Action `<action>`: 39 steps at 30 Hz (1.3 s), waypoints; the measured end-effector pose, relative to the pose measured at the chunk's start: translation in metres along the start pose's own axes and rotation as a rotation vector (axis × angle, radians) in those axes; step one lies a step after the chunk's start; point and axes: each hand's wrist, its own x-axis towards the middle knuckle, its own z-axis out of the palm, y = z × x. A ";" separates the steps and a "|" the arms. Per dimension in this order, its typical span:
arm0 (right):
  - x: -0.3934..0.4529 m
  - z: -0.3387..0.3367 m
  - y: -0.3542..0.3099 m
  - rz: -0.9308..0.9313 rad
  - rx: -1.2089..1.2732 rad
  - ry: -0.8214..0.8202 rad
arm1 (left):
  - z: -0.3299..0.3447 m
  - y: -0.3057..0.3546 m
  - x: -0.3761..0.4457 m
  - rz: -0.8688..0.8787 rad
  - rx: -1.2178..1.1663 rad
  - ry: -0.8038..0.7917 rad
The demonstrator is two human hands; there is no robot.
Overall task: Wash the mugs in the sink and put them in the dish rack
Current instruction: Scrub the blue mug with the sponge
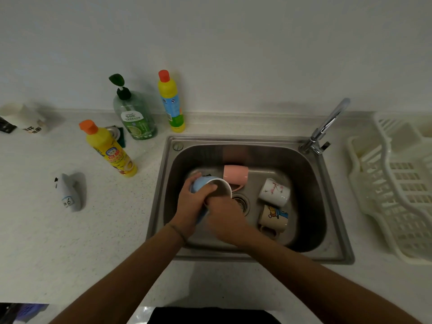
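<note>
Over the steel sink (313, 199), the left hand (190, 208) holds a blue mug (201, 183) tilted on its side, fingers and thumb curled round its wall, mouth turned to the right. The right hand (225, 218) is at the mug's rim; it is blurred, so I cannot tell whether its grip is closed on anything or merely reaching into the mug.

Three more mugs lie on their sides in the basin: a pink mug (235, 174) just behind the blue one, a white mug with a pink flower print (274, 191) to the right of the drain (240, 203), and a beige cartoon mug (273, 218) in front of it.

The white dish rack (397, 195) sits on the desk (70, 242) right of the sink, beyond the tap (327, 127). To the left stand two yellow bottles (109, 150) and a green pump bottle (135, 115).
</note>
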 end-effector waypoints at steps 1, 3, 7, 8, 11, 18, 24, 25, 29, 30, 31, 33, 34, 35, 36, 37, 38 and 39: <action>0.001 0.000 -0.004 0.021 0.052 -0.001 | 0.001 0.000 -0.002 -0.012 -0.021 0.012; -0.001 -0.005 -0.001 -0.030 -0.014 -0.012 | -0.005 0.001 0.001 -0.020 0.006 0.004; -0.006 -0.007 0.008 -0.080 -0.134 0.004 | -0.010 0.004 0.006 -0.038 0.099 -0.069; -0.004 -0.005 0.003 -0.014 -0.054 0.012 | -0.007 0.002 0.005 -0.066 0.072 -0.074; -0.002 0.000 0.001 -0.042 0.003 -0.030 | -0.006 -0.002 0.006 -0.110 0.059 -0.084; -0.010 -0.008 0.024 -0.306 -0.263 -0.029 | -0.024 0.010 0.020 -0.208 0.352 -0.234; -0.009 -0.003 0.019 -0.186 -0.269 0.130 | -0.027 0.014 0.006 -0.143 0.231 -0.136; -0.007 -0.002 0.018 -0.171 -0.273 0.146 | -0.024 0.011 0.002 -0.101 0.169 -0.072; -0.005 0.002 0.013 -0.161 -0.253 0.179 | -0.010 -0.004 -0.015 0.002 -0.086 0.118; -0.004 0.003 0.012 -0.165 -0.235 0.177 | -0.008 -0.008 -0.017 0.003 -0.120 0.142; -0.004 0.003 0.011 -0.164 -0.213 0.175 | -0.007 -0.011 -0.018 0.000 -0.152 0.155; -0.005 0.005 0.010 -0.150 -0.176 0.177 | -0.006 -0.014 -0.019 -0.014 -0.205 0.159; -0.006 0.006 0.009 -0.139 -0.160 0.180 | -0.005 -0.016 -0.018 -0.021 -0.219 0.162; -0.007 0.009 0.008 -0.130 -0.146 0.175 | -0.004 -0.018 -0.018 -0.028 -0.232 0.167; -0.008 0.009 0.007 -0.125 -0.139 0.161 | -0.003 -0.021 -0.018 -0.037 -0.242 0.174; -0.008 0.010 0.006 -0.124 -0.133 0.144 | -0.001 -0.024 -0.017 -0.051 -0.253 0.180; -0.009 0.011 0.005 -0.122 -0.127 0.132 | 0.000 -0.027 -0.018 -0.068 -0.265 0.183; -0.009 0.011 0.004 -0.120 -0.113 0.126 | 0.001 -0.029 -0.018 -0.082 -0.281 0.190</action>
